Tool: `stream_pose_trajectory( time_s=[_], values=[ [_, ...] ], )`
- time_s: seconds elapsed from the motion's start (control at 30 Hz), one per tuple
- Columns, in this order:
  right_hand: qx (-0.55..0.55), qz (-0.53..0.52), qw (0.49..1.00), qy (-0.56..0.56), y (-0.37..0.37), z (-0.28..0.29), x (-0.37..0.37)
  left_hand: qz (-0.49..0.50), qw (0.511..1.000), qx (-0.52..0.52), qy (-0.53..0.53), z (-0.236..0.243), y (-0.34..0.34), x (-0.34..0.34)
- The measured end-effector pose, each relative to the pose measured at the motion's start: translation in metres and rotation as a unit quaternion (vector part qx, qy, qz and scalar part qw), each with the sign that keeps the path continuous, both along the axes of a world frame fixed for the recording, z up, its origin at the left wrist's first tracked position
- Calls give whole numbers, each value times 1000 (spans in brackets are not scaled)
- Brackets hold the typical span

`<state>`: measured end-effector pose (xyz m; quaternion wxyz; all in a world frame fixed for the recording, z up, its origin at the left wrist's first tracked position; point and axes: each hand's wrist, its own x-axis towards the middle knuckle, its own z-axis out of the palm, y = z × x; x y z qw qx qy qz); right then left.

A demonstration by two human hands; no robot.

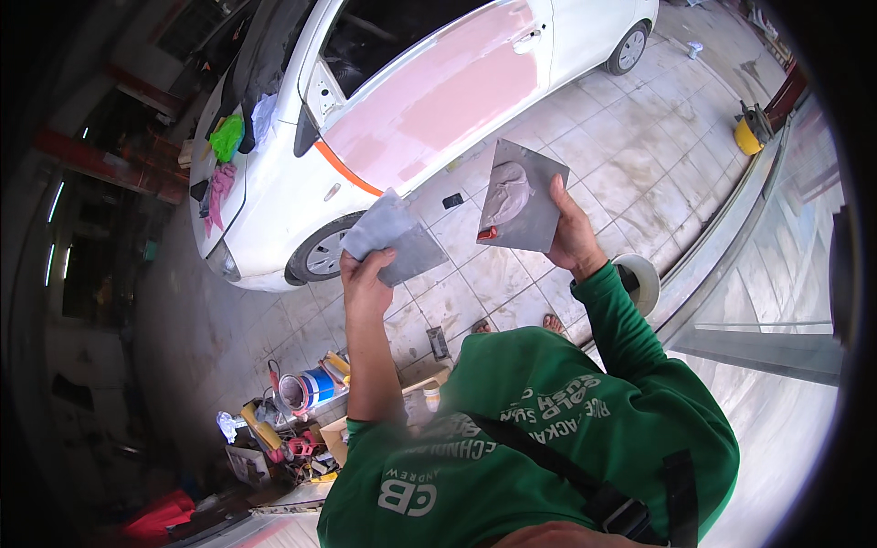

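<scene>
My left hand [370, 269] grips a thin grey metal spreader plate [393, 228], fingers and thumb closed on its lower left part. To the right, my right hand [571, 228] holds a second grey metal plate [534, 215] by its right edge, thumb on top. This plate carries a lump of pale pinkish-grey putty [507, 190] and a small red dab [487, 232] near its lower left corner. The two plates are apart. Beyond them stands a white car, its door [438, 105] patched with pink filler and an orange strip [347, 169] along the front fender.
Cluttered tools, a blue can [322, 385] and cardboard lie at my lower left. A pale bucket [644, 285] is beside my right arm. A yellow-and-black machine [749, 135] stands at the right edge of the tiled floor [639, 155]. Cloths [227, 137] rest on the car's front.
</scene>
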<state>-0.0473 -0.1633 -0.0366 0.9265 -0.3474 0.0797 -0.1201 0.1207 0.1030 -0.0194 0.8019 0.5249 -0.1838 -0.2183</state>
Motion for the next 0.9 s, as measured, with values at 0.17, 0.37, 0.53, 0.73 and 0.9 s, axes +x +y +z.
stream_pose_trajectory(
  time_s=[0.17, 0.37, 0.53, 0.73, 0.9],
  values=[
    [-124, 3, 986, 112, 6, 12, -3, -6, 844, 239, -481, 58, -52, 3],
    [-385, -20, 891, 241, 26, 58, -16, -116, 773, 195, -593, 47, -89, -6],
    [-134, -90, 956, 247, -4, -18, -11, -187, 783, 137, -578, -9, -93, -55],
    [81, -187, 971, 124, -33, 6, -39, -184, 760, 157, -603, 22, -62, -45],
    [194, -149, 970, 16, 8, 22, -35, -106, 854, -137, -490, 58, -102, -91]
  ],
)
